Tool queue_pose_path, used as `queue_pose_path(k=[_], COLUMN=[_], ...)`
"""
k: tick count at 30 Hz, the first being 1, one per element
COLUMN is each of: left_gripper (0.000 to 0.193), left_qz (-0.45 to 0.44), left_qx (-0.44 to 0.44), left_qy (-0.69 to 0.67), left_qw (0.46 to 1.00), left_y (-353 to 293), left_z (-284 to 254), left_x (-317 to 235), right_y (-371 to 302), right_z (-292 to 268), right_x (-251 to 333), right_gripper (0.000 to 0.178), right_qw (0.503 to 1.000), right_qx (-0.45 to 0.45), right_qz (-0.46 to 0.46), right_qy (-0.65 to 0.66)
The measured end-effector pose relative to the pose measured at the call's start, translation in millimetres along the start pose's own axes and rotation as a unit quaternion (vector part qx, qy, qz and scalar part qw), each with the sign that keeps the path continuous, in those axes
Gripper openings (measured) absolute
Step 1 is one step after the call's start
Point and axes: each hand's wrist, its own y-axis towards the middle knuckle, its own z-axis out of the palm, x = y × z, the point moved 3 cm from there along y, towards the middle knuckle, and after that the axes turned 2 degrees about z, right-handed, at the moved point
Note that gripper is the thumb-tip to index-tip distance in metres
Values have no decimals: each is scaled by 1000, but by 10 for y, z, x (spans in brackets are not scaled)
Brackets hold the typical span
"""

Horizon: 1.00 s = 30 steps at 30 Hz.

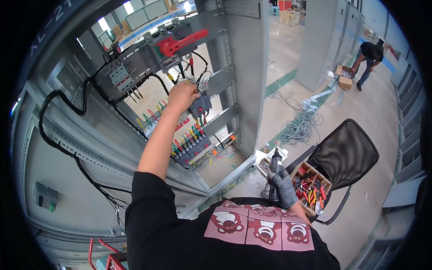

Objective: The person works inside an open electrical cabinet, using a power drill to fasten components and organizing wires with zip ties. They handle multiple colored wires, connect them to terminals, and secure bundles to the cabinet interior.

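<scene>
My bare left hand [183, 95] reaches into a grey metal electrical cabinet [247, 67]. Its fingers are bent together at the top of a dark grey circuit breaker [200, 107], among wires, and whatever they pinch is hidden. Above it sits a larger switch with a red rotary handle [182, 43]. In a grey glove, my right hand [282, 188] grips a black electric screwdriver [276, 164], bit pointing up, outside the cabinet by my chest. Lower in the cabinet stands a row of small breakers [193, 150] with coloured wire ends.
A compartmented box of pliers and screwdrivers [310, 186] rests on a black mesh chair [344, 153] at my right. Coiled grey cable [301, 126] lies on the floor. Farther off, a person [370, 56] bends over a cardboard box [345, 77]. Black cable bundles [60, 144] hang at left.
</scene>
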Motion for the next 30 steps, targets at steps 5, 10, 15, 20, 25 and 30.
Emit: queue_pose_path(k=[5, 10, 15, 20, 25, 30], left_gripper=[8, 16, 22, 21, 19, 12], left_qz=[153, 219, 220, 167, 272, 196], left_qx=[-78, 90, 120, 144, 137, 97], left_qy=[8, 276, 376, 431, 363, 332], left_qw=[985, 932, 892, 875, 881, 917], left_y=[484, 509, 519, 734, 810, 678], left_z=[-7, 290, 533, 732, 893, 1020], left_x=[-210, 95, 107, -101, 25, 273], right_y=[-94, -24, -74, -103, -118, -37], right_z=[-2, 41, 14, -150, -234, -195], right_x=[47, -107, -14, -57, -58, -223], right_gripper=[30, 32, 43, 44, 39, 40], right_qw=[1000, 997, 997, 995, 992, 996], right_qx=[-17, -20, -56, -83, -117, -63], right_qz=[-14, -56, -7, -51, -44, -58], right_qy=[8, -56, -51, -19, -16, -12])
